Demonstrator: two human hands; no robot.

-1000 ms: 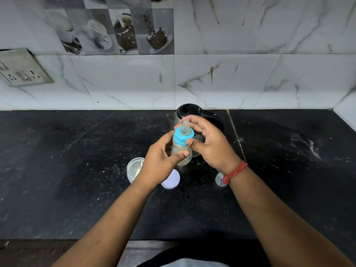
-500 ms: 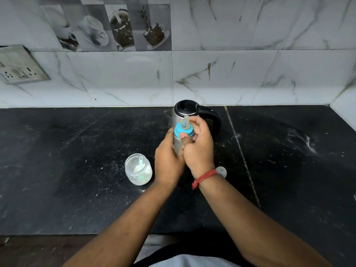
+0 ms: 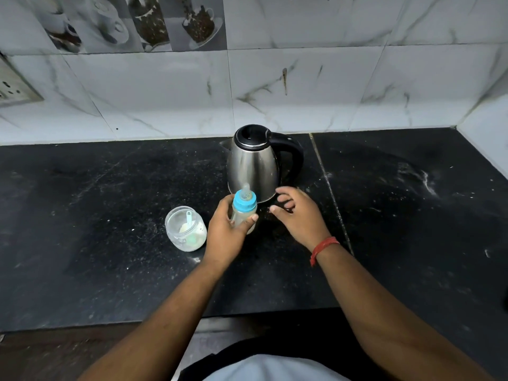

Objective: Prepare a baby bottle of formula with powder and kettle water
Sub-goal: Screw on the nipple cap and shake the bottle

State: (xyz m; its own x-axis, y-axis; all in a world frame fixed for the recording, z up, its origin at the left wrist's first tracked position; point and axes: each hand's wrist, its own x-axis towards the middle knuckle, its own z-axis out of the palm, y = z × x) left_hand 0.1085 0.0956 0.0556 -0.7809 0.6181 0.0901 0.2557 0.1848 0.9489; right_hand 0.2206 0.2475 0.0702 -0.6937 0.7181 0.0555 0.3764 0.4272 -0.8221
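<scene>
Head view: we've got the bottle [image 3: 243,213] upright in our left hand [image 3: 225,235], fingers wrapped round its cloudy plastic body, blue ring and clear teat on. Our right hand [image 3: 298,214] hangs loose and empty at its three o'clock. Capping looks done; next likely a firm shake. Steel kettle [image 3: 254,165] at twelve, clear powder jar [image 3: 185,229] at nine.
</scene>
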